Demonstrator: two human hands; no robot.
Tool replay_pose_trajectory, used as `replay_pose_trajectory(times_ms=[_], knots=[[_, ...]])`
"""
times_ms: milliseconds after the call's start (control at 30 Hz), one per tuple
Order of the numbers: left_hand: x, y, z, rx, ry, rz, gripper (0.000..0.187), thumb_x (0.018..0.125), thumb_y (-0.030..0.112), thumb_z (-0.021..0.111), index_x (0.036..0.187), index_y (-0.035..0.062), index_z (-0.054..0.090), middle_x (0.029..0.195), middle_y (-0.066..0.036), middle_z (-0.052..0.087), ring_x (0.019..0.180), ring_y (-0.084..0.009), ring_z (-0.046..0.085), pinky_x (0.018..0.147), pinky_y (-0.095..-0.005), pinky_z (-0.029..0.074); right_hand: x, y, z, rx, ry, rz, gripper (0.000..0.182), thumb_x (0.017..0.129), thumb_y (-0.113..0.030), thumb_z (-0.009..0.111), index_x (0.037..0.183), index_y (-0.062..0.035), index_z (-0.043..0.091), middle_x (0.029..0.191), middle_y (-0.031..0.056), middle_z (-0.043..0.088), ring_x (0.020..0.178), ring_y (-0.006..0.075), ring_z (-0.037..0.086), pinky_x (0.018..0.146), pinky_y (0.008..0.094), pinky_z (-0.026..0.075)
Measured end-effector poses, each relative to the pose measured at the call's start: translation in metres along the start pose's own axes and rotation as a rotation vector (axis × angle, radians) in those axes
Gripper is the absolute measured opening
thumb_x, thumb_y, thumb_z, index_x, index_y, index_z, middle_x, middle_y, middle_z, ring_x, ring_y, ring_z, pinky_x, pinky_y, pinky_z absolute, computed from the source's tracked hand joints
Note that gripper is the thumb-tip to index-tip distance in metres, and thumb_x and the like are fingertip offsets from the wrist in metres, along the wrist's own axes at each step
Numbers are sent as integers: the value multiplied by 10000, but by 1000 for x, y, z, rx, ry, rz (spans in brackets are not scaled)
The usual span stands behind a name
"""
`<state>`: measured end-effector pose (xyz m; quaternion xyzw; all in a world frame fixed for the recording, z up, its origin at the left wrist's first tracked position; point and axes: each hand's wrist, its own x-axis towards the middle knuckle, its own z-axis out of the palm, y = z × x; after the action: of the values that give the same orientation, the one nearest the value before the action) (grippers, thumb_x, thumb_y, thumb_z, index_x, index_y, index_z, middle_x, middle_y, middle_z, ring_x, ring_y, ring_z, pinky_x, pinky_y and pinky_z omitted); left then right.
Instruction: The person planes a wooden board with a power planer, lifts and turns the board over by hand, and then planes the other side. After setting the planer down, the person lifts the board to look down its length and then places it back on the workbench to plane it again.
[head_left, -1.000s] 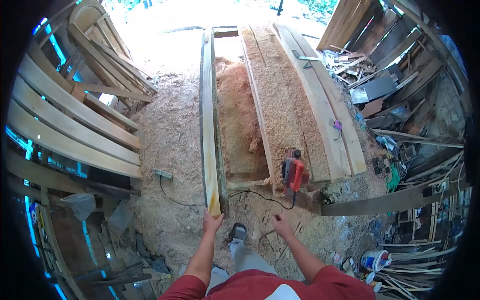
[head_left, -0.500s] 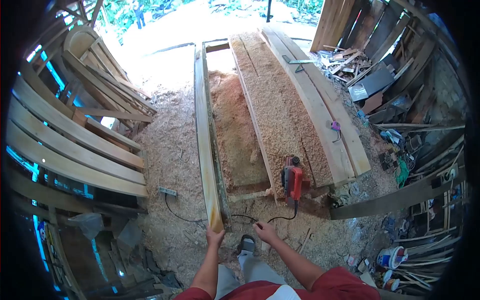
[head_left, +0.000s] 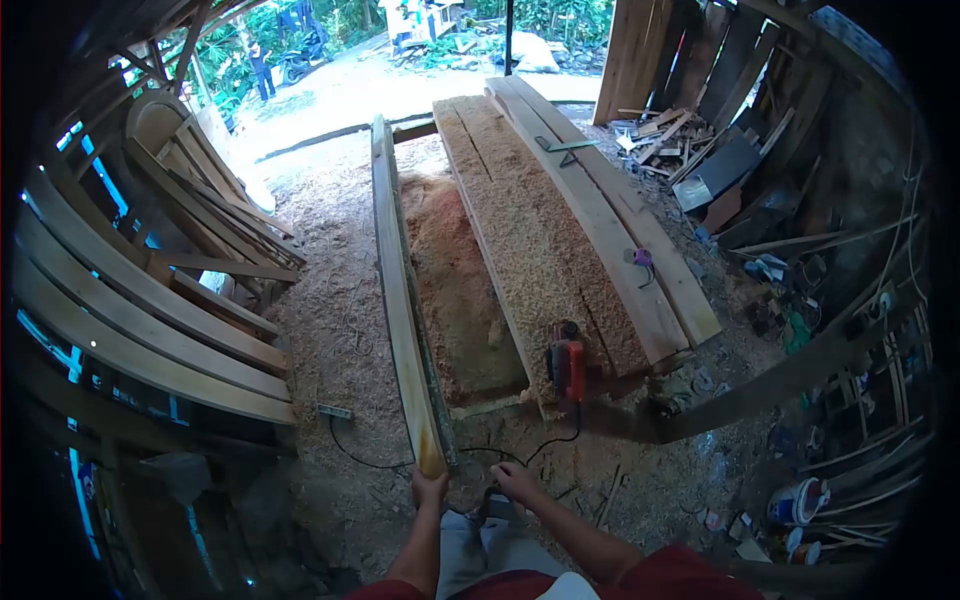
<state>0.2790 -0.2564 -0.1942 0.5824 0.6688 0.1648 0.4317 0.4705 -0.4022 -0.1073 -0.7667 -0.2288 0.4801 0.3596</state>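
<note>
A long squared wooden plank runs away from me on the left side of the work frame. Its near end, with a yellow-brown patch, is gripped by my left hand, fingers wrapped round it. My right hand is closed just right of that end, close to a black power cord; what its fingers hold, if anything, I cannot make out. The cord leads to a red and black electric planer resting at the near end of a wide board covered in shavings.
Two thick boards lie at the right, bearing a metal square and a purple tape measure. Curved planks lean at left. A socket strip lies on the shavings-strewn floor. Scrap wood and buckets stand right.
My view has tilted up slightly, showing more of the outdoors, and the picture is darker. My left hand still holds the plank end; my right hand stays closed near the cord.
</note>
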Motion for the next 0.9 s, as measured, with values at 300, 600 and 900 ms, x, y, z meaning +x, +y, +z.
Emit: replay_pose_trajectory(times_ms=[300, 600, 900], knots=[[-124, 47, -60, -218, -81, 9, 770, 663, 152, 870, 1356, 38, 556, 1161, -149, 691, 1057, -307, 698, 903, -419, 567, 5, 26, 31, 309, -125, 138, 480, 1070, -450, 486, 1217, -51, 708, 1021, 72, 717, 908, 186, 665, 820, 359, 525], [-171, -3, -80, -233, -167, -128, 847, 660, 183, 870, 1423, 48, 528, 1252, -141, 690, 1137, -279, 698, 943, -380, 567, 2, 28, 94, 384, -367, 172, 599, 1063, -565, 435, 1369, -84, 619, 1188, 88, 690, 1039, 221, 666, 879, 401, 531], [-195, 72, -121, -277, -201, -219, 822, 655, 169, 867, 1398, 33, 543, 1186, -139, 692, 1082, -259, 701, 911, -364, 573, -12, 7, 117, 699, -589, 239, 753, 1071, -671, 313, 1528, -97, 483, 1365, 100, 637, 1200, 245, 645, 1020, 395, 512]])
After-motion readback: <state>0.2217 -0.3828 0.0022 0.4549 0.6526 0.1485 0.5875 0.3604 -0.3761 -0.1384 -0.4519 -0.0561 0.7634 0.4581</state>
